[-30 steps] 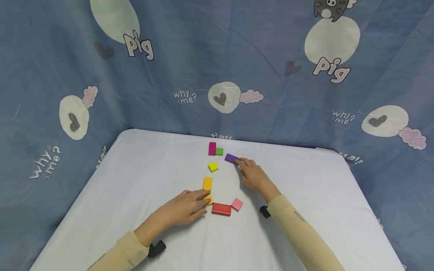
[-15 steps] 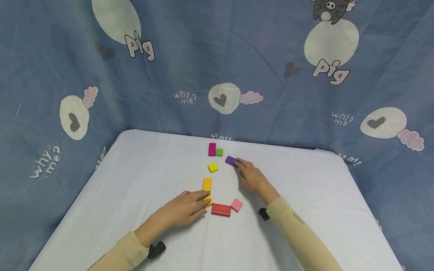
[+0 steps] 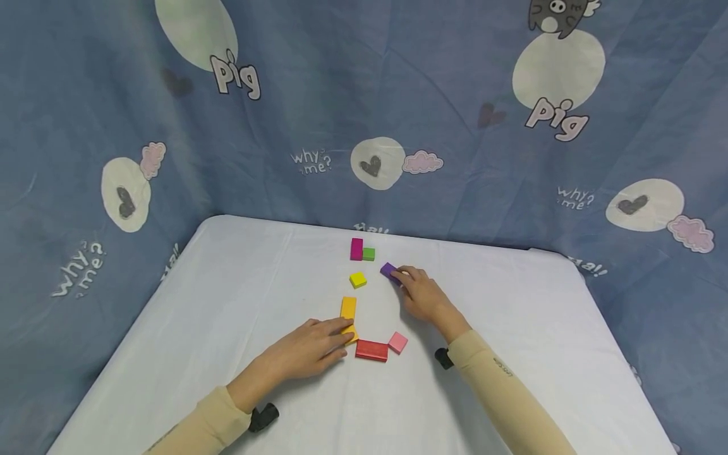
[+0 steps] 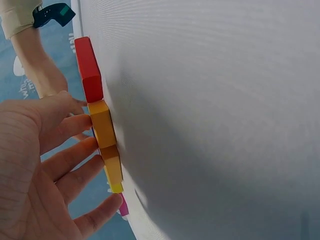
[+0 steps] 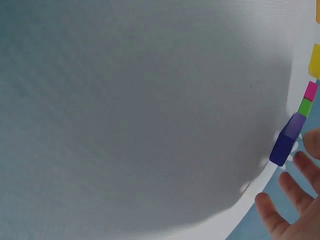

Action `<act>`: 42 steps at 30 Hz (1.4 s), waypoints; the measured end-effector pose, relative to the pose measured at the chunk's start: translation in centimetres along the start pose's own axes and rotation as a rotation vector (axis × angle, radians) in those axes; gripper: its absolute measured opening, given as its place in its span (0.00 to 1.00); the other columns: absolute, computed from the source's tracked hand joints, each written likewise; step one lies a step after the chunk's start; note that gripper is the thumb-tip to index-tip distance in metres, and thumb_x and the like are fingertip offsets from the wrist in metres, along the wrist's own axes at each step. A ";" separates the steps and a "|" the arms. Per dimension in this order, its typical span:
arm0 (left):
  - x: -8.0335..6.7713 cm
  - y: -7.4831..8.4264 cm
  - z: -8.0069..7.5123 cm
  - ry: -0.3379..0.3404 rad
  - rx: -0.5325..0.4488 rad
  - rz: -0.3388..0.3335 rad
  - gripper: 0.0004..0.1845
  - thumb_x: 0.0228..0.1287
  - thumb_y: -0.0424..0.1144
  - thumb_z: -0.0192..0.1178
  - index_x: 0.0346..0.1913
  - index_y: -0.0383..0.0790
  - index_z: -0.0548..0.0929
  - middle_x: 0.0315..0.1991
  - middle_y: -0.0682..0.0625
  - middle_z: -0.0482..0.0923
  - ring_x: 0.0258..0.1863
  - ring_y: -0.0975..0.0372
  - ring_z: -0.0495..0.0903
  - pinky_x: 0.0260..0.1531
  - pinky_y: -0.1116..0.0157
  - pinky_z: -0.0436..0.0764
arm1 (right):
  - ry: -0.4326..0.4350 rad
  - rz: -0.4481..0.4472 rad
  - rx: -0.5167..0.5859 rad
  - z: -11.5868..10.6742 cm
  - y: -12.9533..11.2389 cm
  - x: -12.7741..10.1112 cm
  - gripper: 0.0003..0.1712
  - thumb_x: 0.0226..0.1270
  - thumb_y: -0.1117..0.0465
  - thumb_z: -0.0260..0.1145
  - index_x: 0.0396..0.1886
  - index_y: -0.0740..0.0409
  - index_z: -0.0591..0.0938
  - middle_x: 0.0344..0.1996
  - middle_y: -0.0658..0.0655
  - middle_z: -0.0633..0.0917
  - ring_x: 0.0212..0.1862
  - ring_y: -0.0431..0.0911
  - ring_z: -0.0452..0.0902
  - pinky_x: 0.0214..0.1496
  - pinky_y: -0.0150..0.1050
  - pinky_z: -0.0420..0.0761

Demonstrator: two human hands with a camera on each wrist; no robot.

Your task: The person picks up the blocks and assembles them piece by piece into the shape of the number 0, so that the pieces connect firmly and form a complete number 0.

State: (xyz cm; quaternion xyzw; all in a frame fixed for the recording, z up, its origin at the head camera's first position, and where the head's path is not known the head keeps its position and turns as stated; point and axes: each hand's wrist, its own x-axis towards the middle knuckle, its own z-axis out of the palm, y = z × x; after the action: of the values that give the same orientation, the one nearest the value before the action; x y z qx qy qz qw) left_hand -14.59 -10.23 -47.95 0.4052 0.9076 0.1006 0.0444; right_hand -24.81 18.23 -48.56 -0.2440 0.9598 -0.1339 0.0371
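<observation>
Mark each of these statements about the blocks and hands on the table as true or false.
1. The right hand touches the purple block. True.
2. The green block sits right beside the magenta block. True.
3. The left hand rests on the pink block. False: its fingertips are at the orange block and a yellow piece under them, with the red block between them and the pink one.
4. The small yellow block is stacked on the red block. False: it lies alone on the white table, farther back.
5. The red block and the pink block lie next to each other. True.
</observation>
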 end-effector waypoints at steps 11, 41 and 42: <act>0.0 0.0 -0.1 0.018 -0.021 0.008 0.22 0.73 0.49 0.54 0.63 0.43 0.79 0.67 0.47 0.70 0.66 0.57 0.69 0.55 0.53 0.74 | -0.026 -0.003 0.029 0.1 0.0 -0.4 0.28 0.73 0.65 0.51 0.72 0.55 0.69 0.68 0.60 0.67 0.68 0.56 0.64 0.68 0.53 0.64; 0.0 -0.1 0.3 0.010 -0.022 -0.012 0.23 0.72 0.50 0.56 0.64 0.42 0.78 0.67 0.47 0.69 0.66 0.57 0.68 0.56 0.53 0.74 | 0.022 0.018 0.053 0.2 0.6 0.7 0.26 0.75 0.63 0.54 0.71 0.62 0.68 0.68 0.61 0.69 0.67 0.57 0.66 0.69 0.49 0.64; 0.0 -0.1 0.3 0.013 -0.027 -0.010 0.23 0.72 0.49 0.56 0.64 0.42 0.78 0.67 0.47 0.70 0.66 0.57 0.68 0.56 0.53 0.74 | 0.026 0.020 0.050 0.2 0.6 0.6 0.27 0.74 0.63 0.55 0.71 0.62 0.68 0.68 0.61 0.70 0.67 0.57 0.66 0.68 0.49 0.64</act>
State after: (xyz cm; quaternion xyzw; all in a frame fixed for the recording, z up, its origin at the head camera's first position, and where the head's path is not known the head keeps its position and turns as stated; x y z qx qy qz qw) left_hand -14.58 -10.27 -48.28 0.3992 0.9085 0.1154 0.0444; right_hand -25.61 18.40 -48.90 -0.2316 0.9589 -0.1608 0.0321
